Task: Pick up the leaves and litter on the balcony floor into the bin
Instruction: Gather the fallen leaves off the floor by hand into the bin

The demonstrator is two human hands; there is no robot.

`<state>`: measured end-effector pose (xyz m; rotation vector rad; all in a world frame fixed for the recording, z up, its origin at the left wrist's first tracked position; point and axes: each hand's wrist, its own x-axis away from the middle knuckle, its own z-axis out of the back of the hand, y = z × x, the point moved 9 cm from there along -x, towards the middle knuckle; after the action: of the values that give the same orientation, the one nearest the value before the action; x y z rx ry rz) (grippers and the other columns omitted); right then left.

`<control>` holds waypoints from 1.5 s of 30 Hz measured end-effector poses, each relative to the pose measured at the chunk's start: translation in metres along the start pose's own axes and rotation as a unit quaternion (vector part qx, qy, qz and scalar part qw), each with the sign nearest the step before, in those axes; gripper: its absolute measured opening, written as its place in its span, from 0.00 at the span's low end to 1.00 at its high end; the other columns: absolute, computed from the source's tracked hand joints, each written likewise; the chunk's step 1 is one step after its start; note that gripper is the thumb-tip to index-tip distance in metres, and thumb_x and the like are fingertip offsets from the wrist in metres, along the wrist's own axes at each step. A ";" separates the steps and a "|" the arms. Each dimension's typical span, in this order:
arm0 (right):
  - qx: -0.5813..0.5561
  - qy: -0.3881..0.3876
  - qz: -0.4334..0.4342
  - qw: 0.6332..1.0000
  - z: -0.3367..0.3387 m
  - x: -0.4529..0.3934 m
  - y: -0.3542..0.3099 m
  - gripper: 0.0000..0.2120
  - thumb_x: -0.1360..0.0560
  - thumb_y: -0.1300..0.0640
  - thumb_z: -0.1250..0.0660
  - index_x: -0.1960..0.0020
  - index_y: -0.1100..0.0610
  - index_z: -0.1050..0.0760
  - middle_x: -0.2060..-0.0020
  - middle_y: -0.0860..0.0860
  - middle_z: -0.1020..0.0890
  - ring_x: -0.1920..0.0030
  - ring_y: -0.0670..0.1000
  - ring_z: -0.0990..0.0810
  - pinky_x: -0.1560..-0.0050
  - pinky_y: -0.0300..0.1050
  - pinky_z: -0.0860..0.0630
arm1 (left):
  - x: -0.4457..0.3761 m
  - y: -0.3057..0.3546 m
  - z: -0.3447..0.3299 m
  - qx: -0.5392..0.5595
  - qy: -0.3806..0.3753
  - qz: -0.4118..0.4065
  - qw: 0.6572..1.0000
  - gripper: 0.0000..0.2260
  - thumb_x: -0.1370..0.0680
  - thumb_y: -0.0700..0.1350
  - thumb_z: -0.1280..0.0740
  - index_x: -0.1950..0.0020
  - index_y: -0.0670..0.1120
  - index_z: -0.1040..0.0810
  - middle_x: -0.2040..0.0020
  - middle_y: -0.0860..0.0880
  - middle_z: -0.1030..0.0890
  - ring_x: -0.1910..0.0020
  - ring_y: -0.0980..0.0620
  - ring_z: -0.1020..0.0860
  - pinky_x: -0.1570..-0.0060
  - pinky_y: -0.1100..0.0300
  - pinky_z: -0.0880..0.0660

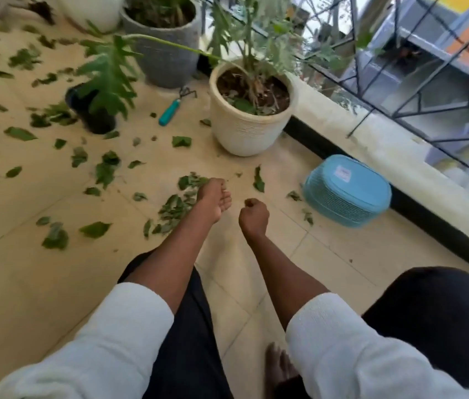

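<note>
green leaves (20, 133) lie scattered over the tiled balcony floor (40, 283) on the left, thinning toward the middle. further in, a small black pot (89, 110) holds a broad-leafed plant, and behind it stands a grey woven pot (167, 53). a teal-handled hand rake (170, 110) lies on the tiles between the black pot and a cream pot (244, 131) filled with soil and stems. in the middle, the left hand (213, 200) reaches out low over a cluster of leaves (178, 205), fingers loosely relaxed and holding nothing. just beside it the right hand (253, 216) is curled into a fist; whether it encloses anything cannot be told. a single leaf (258, 180) lies beyond the right hand. to the right, the light blue bin (348, 191) lies upturned on the floor against the low ledge (400, 145), with dark metal railing (429, 90) above. white sleeves (112, 326) cover both forearms near the bottom.
</note>
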<state>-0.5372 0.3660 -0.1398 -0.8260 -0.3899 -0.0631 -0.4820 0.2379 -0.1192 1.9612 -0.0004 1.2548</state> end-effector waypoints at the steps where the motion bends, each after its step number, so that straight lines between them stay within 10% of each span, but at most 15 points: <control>1: 0.014 0.019 -0.006 1.000 0.013 -0.012 0.015 0.23 0.26 0.69 0.42 0.33 0.62 0.25 0.36 0.59 0.21 0.36 0.58 0.24 0.36 0.47 0.28 | 0.000 0.000 -0.010 0.005 -0.009 0.001 1.000 0.09 0.19 0.47 0.39 0.52 0.42 0.26 0.56 0.42 0.23 0.58 0.46 0.24 0.56 0.55 0.25; 11: 0.360 0.027 0.064 0.930 0.088 -0.124 0.122 0.26 0.22 0.66 0.42 0.26 0.65 0.42 0.26 0.64 0.40 0.26 0.64 0.41 0.30 0.59 0.35 | -0.015 -0.011 -0.129 0.065 -0.112 0.012 0.992 0.10 0.18 0.46 0.40 0.54 0.41 0.26 0.56 0.41 0.21 0.56 0.45 0.22 0.55 0.53 0.23; 16: 0.407 0.017 0.149 0.901 0.075 -0.110 0.126 0.16 0.22 0.70 0.47 0.37 0.70 0.30 0.42 0.65 0.27 0.42 0.64 0.27 0.44 0.59 0.24 | -0.025 -0.004 -0.132 0.095 -0.106 0.015 0.990 0.11 0.19 0.46 0.39 0.57 0.43 0.25 0.57 0.42 0.20 0.57 0.46 0.21 0.58 0.55 0.23; 22: 0.352 0.020 0.247 0.902 0.080 -0.135 0.072 0.10 0.20 0.66 0.45 0.47 0.65 0.25 0.51 0.63 0.22 0.51 0.61 0.23 0.54 0.51 0.27 | -0.031 0.002 -0.121 0.097 -0.097 0.017 0.990 0.10 0.19 0.46 0.39 0.58 0.43 0.25 0.53 0.42 0.20 0.55 0.47 0.21 0.54 0.55 0.24; 30: 0.277 0.032 0.169 0.945 0.068 -0.174 0.067 0.08 0.25 0.70 0.38 0.54 0.66 0.19 0.51 0.59 0.22 0.48 0.63 0.22 0.50 0.52 0.22 | -0.035 0.015 -0.095 0.106 -0.087 0.009 0.991 0.07 0.21 0.44 0.35 0.58 0.43 0.23 0.54 0.43 0.19 0.54 0.46 0.20 0.56 0.55 0.23; 42: 0.321 -0.037 0.276 0.905 0.009 -0.152 0.010 0.19 0.17 0.56 0.49 0.29 0.56 0.32 0.56 0.57 0.24 0.58 0.56 0.26 0.57 0.51 0.29 | -0.031 0.038 -0.057 0.146 -0.046 -0.007 0.988 0.06 0.22 0.43 0.35 0.57 0.43 0.23 0.54 0.44 0.19 0.56 0.47 0.20 0.56 0.54 0.23; 45: 0.296 -0.060 0.248 0.920 -0.001 -0.171 -0.015 0.10 0.22 0.60 0.37 0.43 0.63 0.23 0.54 0.59 0.20 0.55 0.58 0.21 0.57 0.50 0.24 | -0.031 0.042 -0.044 0.144 -0.034 -0.017 0.989 0.03 0.23 0.39 0.35 0.54 0.42 0.22 0.55 0.44 0.19 0.56 0.47 0.21 0.62 0.55 0.24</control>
<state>-0.6982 0.3386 -0.1919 -0.3058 -0.2803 0.5607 -0.5479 0.2238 -0.1085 2.2399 0.1893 1.2181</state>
